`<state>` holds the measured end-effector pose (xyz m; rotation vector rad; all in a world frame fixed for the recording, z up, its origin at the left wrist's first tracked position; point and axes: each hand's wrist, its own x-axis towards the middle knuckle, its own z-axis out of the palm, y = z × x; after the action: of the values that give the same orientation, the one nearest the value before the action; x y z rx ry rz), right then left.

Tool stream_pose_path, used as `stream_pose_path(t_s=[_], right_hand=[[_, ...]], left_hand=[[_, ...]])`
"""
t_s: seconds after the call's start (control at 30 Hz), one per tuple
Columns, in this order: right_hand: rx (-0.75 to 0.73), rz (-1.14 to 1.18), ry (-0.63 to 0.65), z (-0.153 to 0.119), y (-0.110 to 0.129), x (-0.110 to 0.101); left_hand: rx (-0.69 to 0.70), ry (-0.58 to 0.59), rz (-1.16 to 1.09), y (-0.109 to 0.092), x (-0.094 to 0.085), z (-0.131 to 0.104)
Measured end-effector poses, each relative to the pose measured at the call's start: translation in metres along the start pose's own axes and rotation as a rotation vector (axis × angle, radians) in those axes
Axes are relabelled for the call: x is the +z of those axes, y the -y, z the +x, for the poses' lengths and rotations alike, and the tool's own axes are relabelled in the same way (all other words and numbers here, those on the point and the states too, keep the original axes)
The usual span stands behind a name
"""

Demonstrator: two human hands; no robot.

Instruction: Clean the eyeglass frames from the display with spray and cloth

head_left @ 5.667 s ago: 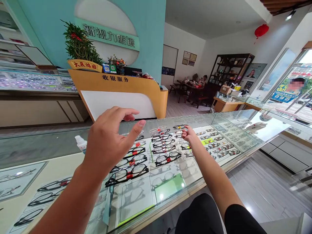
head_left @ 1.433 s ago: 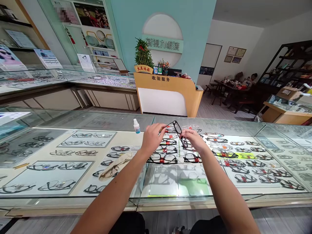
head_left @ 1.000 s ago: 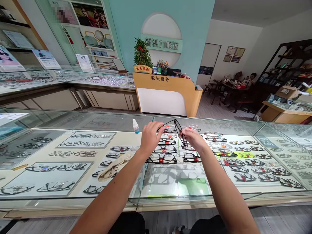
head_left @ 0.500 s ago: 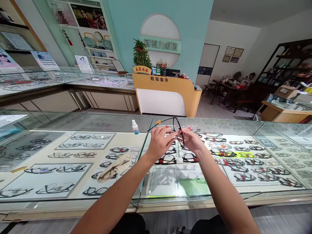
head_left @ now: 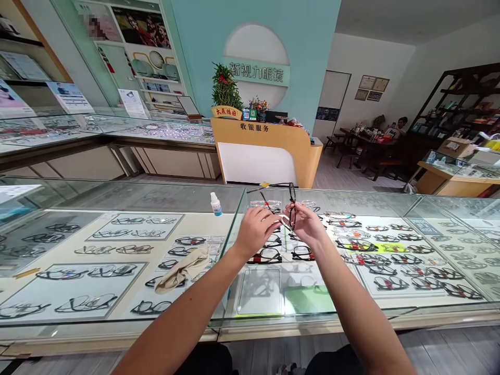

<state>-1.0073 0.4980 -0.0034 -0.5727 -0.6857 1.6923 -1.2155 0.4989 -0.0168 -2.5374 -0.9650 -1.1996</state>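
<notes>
A pair of black-framed eyeglasses (head_left: pixel 292 194) is held up over the glass display counter, front edge-on to me, both temples pointing left. A small yellow tag (head_left: pixel 264 184) hangs on the far temple. My right hand (head_left: pixel 307 223) is closed on the frame's front at the right. My left hand (head_left: pixel 255 228) has its fingers pinched together by the lower rim and near temple; its fingertips are partly hidden. Below them, rows of spectacle frames (head_left: pixel 269 255) lie inside the counter. A white dropper bottle (head_left: pixel 215 204) with a blue base stands to the left.
A crumpled beige cloth (head_left: pixel 183 271) lies on the counter glass (head_left: pixel 230 291). More frames on trays (head_left: pixel 117 289) are under the glass at left. Beyond stand a wooden cashier desk (head_left: pixel 304 143) and another display case (head_left: pixel 167 130). A person (head_left: pixel 400 127) sits far right.
The eyeglasses have been turned, so the front now stands more upright and edge-on. The tagged temple has swung up and right. My left hand has shifted slightly lower on the frame.
</notes>
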Motion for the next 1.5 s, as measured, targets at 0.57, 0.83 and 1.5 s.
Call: stream_pose_path(t_s=[0.57, 0.83, 1.5], right_hand=[[-0.212, 0.067, -0.064, -0.008, 0.017, -0.003], [-0.291, 0.015, -0.017, -0.017, 0.022, 0.004], [-0.400, -0.239, 0.088, -0.016, 0.013, 0.012]], left_hand=[[-0.459, -0.405, 0.097, 0.062, -0.011, -0.007], [-0.910, -0.590, 0.012, 0.131, -0.007, -0.028], [-0.959, -0.181, -1.179, 0.079, -0.028, 0.008]])
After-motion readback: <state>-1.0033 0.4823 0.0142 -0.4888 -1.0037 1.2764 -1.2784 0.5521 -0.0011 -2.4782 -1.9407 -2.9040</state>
